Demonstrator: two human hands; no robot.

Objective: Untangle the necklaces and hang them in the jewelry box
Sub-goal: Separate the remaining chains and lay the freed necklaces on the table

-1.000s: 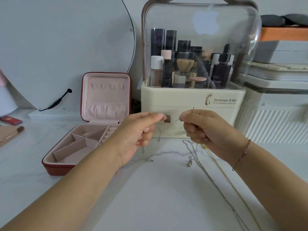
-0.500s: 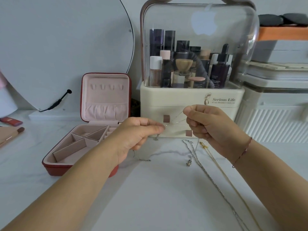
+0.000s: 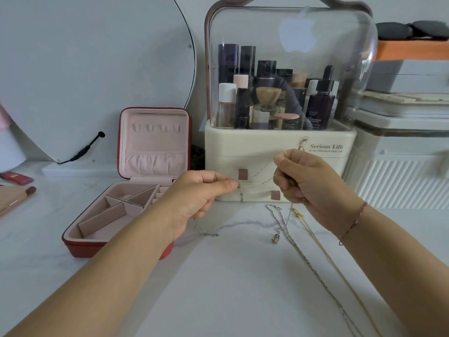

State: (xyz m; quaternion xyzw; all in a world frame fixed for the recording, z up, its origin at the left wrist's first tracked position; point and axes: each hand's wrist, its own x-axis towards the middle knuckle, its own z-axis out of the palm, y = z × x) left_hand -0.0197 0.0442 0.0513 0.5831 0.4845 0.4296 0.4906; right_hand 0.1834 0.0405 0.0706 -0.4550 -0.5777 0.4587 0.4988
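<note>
Pinching a thin silver chain necklace (image 3: 241,194) at their fingertips, left hand (image 3: 201,195) and right hand (image 3: 308,181) stretch it above the white tabletop (image 3: 230,276) (ends dangling). The open red jewelry box (image 3: 77,245) lies left.

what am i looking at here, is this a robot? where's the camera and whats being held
No robot here: these are a person's two bare arms, seen from one camera worn on the head, looking forward and down. The left hand and right hand each pinch a thin necklace chain running between them. On the white table lie a silver chain and a gold chain. An open red jewelry box stands to the left, a cosmetics case behind.
</note>
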